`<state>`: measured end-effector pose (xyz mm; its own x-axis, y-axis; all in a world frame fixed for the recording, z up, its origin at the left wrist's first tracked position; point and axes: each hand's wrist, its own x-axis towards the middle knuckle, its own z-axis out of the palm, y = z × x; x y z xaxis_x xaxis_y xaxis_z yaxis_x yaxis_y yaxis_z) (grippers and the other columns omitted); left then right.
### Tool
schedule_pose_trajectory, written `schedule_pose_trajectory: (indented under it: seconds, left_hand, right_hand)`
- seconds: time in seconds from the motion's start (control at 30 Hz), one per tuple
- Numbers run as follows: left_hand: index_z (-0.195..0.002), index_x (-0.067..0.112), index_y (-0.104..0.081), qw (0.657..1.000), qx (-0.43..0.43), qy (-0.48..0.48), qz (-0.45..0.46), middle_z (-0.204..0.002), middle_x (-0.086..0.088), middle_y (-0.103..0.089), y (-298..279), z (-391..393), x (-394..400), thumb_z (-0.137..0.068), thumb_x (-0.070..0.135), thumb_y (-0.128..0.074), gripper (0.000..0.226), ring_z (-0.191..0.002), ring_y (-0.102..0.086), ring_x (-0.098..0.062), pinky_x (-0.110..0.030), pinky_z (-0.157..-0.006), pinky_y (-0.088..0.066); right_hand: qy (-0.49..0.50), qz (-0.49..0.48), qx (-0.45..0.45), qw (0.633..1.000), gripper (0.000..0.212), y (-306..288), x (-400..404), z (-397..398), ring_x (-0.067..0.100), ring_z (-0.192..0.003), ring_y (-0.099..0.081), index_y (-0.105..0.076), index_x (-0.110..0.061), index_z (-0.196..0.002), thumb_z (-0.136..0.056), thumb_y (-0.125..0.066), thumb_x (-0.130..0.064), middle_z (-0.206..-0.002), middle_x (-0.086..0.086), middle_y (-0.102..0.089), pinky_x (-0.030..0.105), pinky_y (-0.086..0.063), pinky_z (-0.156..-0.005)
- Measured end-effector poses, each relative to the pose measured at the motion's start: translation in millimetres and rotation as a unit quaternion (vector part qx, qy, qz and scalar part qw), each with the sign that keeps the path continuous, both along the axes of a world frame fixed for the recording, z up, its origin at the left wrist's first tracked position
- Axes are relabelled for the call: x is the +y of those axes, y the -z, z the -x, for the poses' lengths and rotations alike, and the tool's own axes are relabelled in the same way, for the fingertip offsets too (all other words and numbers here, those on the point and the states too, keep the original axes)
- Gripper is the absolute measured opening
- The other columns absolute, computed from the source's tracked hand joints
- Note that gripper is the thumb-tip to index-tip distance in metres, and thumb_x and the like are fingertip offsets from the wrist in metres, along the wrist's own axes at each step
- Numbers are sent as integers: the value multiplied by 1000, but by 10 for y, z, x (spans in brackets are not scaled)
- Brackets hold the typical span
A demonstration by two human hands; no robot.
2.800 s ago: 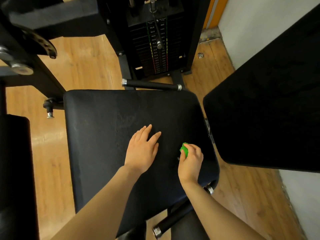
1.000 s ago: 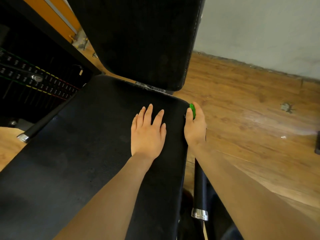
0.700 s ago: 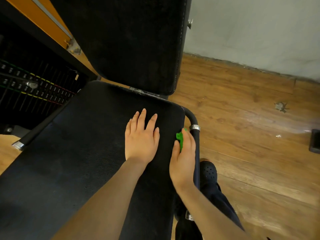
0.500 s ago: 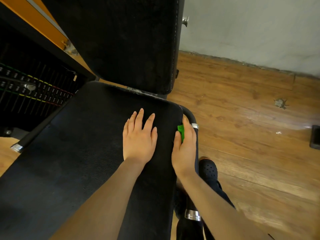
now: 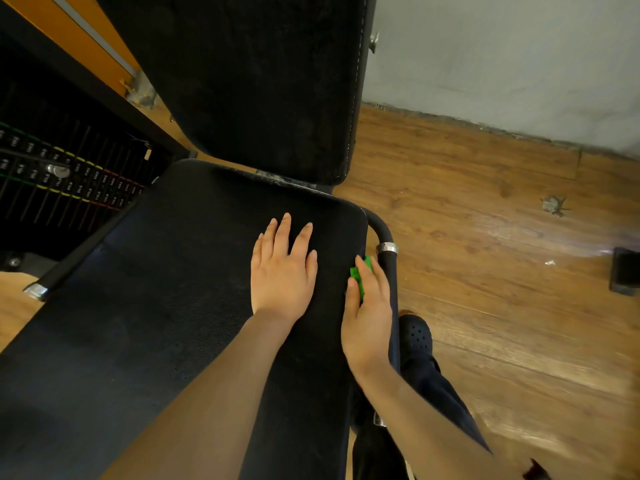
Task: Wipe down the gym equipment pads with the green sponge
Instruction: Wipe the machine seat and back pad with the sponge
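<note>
While the left hand [image 5: 282,271] lies flat, right hand [image 5: 367,315] fingers [image 5: 378,277] grasp the green sponge [image 5: 360,275]

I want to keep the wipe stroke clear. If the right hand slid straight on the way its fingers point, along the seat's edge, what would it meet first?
Probably the curved black handle bar with its metal collar, just ahead of the right hand and green sponge; depth is unclear.
</note>
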<state>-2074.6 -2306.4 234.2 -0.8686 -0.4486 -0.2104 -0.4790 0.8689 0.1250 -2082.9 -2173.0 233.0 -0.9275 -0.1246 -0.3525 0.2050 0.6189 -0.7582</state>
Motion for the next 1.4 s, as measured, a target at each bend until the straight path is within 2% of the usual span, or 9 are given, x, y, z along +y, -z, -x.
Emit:
schedule_pose_trajectory:
  seconds: [0.2, 0.33, 0.4, 0.53, 0.67, 0.8, 1.03, 1.23, 1.4]
  left_hand:
    - [-150, 27, -27, 998, -17, 22, -47, -160, -7, -14, -139, -151, 10, -101, 37, -36, 51, -149, -7, -22, -36, -117, -5]
    - [-150, 26, -29, 998, -20, 27, -43, -160, -7, -16, -247, -514, 144, -100, 37, -33, 51, -148, -8, -21, -35, -117, -6]
    - [-148, 24, -33, 999, -23, 29, -29, -159, -8, -21, -238, -608, 200, -98, 38, -31, 52, -147, -14, -23, -35, -116, -7]
    - [-148, 24, -34, 999, -22, 28, -12, -158, -9, -24, -214, -595, 213, -98, 37, -32, 52, -147, -17, -24, -37, -116, -11]
    - [-148, 24, -33, 999, -25, 26, -13, -158, -8, -23, -233, -596, 216, -98, 36, -33, 51, -147, -16, -23, -39, -118, -15]
    - [-148, 25, -33, 999, -30, 26, -10, -158, -8, -23, -240, -584, 221, -98, 37, -31, 52, -147, -16, -23, -38, -117, -13]
    - [-147, 25, -35, 1000, -19, 21, -7, -158, -8, -25, -225, -589, 226, -98, 36, -35, 50, -147, -17, -23, -38, -117, -13]
    - [-147, 25, -36, 1000, -10, 18, -10, -157, -7, -25, -220, -592, 229, -98, 36, -35, 50, -147, -17, -23, -37, -117, -12]
    - [-146, 23, -38, 1000, -5, 17, -10, -157, -9, -27, -227, -595, 233, -98, 34, -38, 49, -146, -18, -24, -37, -116, -13]
  right_hand:
    - [16, 3, -10, 1000, 44, -88, 58, -266, -4, -136, -23, -38, -26, -144, -100, -44, -21, -152, -8, -31, 10, -17, -106]
    - [47, 8, 1, 999, 44, -91, -5, -231, 2, -135, -30, -42, -22, -143, -99, -46, -24, -149, -4, -37, 18, -23, -107]
    - [44, 4, 4, 999, 45, -85, -11, -243, 5, -136, -31, -42, -21, -144, -99, -47, -25, -149, -3, -36, 19, -24, -107]
    - [43, -5, 13, 999, 46, -46, -21, -237, -3, -131, -28, -42, -21, -144, -99, -47, -25, -149, -3, -36, 18, -24, -106]
    - [43, -6, 6, 999, 45, -46, -24, -238, 8, -138, -31, -41, -23, -144, -99, -47, -25, -151, -2, -35, 20, -24, -108]
    - [39, -1, 0, 999, 45, -41, -29, -229, 10, -139, -30, -40, -24, -144, -99, -47, -25, -152, -2, -33, 24, -25, -111]
    - [39, -5, 10, 999, 47, -8, -33, -238, 13, -140, -29, -38, -28, -145, -99, -47, -23, -153, 0, -32, 24, -24, -109]
    - [30, 20, 28, 999, 45, 36, -22, -253, 18, -141, -29, -40, -30, -143, -99, -46, -23, -152, 5, -31, 36, -32, -113]
    - [29, 38, 24, 999, 44, 30, -10, -251, 17, -141, -29, -43, -28, -142, -99, -46, -24, -152, 5, -31, 33, -30, -113]
